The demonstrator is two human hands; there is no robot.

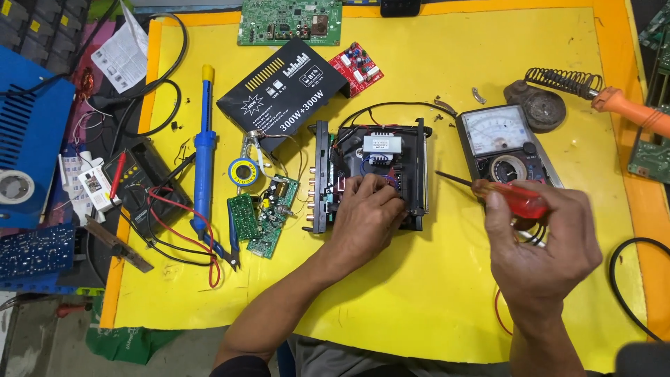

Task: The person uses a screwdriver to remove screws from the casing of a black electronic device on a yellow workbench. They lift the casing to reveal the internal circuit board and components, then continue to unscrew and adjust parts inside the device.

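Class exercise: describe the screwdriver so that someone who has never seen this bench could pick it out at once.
Start at the yellow table, then find the analogue meter on its right side. Just below it, the right hand holds the screwdriver: it alone has a clear red handle, with a thin dark shaft pointing left.

Two hands point(366, 213) point(541, 248), one screwdriver point(506, 197), one open amplifier point(370, 174), two meters point(506, 143) point(143, 185), four loose circuit boards point(289, 21) point(356, 68) point(276, 213) point(243, 216), one soldering iron point(628, 108)

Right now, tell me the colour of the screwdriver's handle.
Translucent red, seen in the head view: screwdriver handle in the right hand.
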